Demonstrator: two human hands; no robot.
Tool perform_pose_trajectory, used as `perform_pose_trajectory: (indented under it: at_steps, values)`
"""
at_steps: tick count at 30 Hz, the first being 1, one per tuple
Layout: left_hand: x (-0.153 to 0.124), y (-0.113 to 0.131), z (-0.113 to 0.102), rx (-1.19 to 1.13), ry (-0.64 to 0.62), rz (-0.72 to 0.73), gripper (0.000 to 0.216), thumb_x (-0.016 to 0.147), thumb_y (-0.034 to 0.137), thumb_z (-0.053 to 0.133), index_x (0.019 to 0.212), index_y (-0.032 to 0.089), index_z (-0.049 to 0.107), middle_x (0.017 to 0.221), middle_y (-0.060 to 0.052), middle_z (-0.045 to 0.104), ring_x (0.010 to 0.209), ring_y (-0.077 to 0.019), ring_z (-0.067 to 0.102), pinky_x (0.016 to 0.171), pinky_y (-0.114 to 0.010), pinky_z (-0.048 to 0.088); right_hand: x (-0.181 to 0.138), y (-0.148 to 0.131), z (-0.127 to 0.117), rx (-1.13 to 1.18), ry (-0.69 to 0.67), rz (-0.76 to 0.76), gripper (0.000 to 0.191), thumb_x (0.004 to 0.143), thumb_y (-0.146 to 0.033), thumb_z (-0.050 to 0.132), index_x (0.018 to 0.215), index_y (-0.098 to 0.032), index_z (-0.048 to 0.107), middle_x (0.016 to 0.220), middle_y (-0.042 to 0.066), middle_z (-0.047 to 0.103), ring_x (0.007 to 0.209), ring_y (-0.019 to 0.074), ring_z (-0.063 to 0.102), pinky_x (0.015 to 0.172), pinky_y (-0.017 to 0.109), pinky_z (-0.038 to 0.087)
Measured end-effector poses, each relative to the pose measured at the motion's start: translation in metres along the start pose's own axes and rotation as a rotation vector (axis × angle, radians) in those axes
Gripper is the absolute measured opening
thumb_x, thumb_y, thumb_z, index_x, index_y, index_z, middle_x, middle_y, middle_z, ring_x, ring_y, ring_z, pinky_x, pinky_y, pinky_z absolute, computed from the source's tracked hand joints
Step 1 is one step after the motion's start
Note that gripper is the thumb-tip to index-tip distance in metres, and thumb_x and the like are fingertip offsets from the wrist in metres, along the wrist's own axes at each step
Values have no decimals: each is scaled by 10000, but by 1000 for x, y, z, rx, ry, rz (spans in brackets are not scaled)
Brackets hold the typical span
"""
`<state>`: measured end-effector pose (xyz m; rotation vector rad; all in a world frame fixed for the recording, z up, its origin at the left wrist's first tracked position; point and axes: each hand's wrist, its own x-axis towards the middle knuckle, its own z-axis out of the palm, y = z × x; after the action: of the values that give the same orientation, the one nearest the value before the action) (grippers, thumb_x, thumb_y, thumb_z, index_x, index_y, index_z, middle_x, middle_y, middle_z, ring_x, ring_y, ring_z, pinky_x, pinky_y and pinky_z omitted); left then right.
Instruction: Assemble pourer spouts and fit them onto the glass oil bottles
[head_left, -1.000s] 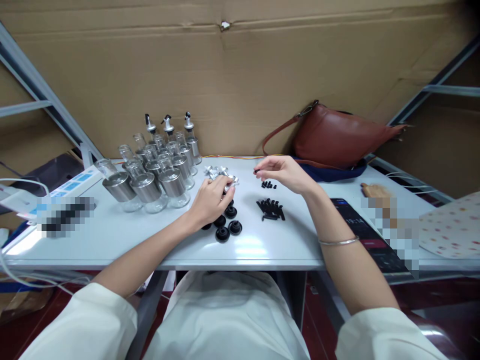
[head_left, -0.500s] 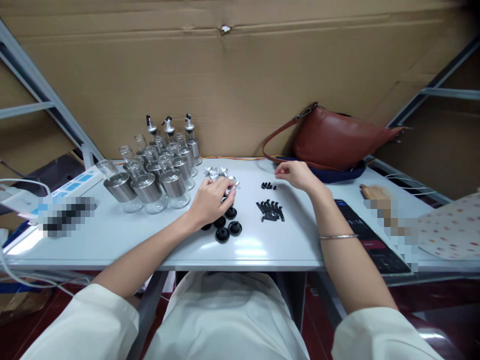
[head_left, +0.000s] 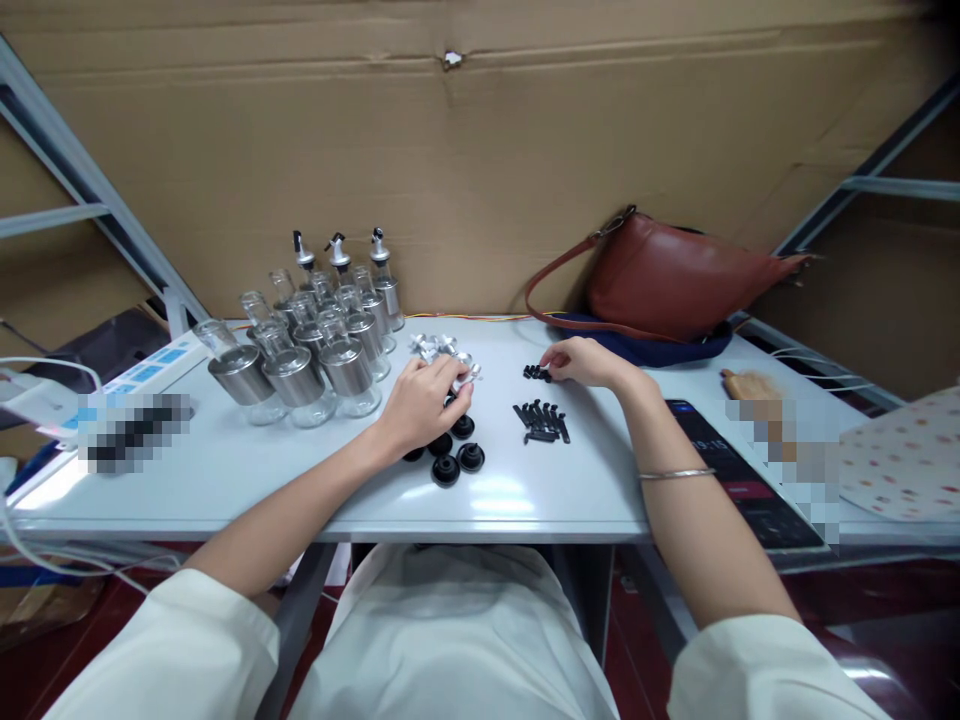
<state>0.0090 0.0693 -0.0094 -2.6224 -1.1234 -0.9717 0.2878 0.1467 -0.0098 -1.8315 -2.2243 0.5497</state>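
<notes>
Black small pieces (head_left: 531, 372) lie in a row, its right end at the fingertips of the right hand (head_left: 587, 361); whether it grips one cannot be told. Silver spout parts (head_left: 430, 347) lie at the fingers of the left hand (head_left: 422, 400), whose grip is hidden. Black stoppers (head_left: 446, 469) sit on its near side. Both hands are apart.

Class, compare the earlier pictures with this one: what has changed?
The right hand has moved rightward and down, its fingertips now at the small black pieces; whether it grips one is unclear. The left hand, bottles and black caps stayed put.
</notes>
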Motion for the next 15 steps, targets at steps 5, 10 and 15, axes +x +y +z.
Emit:
perform_pose_trajectory:
  at_steps: [5,10,15]
  values:
    - [-1,0,1,5,5,9,157,896,247,428,923,159,556,863,-40,665,748,-162,591,714,-307,375,-5,-6,-3,-14,49,-3,187,657,-78,597,793,-145,706,730,45,702,712,172,631,650,239,455]
    - [-1,0,2,16,-18,17,141,897,237,441,939,160,552,900,-51,663,789,-174,606,725,-310,399,-9,-13,-8,18,203,-110,159,743,-162,550,812,-126,689,727,48,651,695,165,583,671,265,420]
    - [-2,-2,5,-138,5,-22,166,873,253,539,1012,173,497,948,-52,640,828,-173,621,725,-290,464,-20,-43,-5,349,141,-303,285,739,-413,626,789,-136,675,801,63,652,778,185,567,690,286,424]
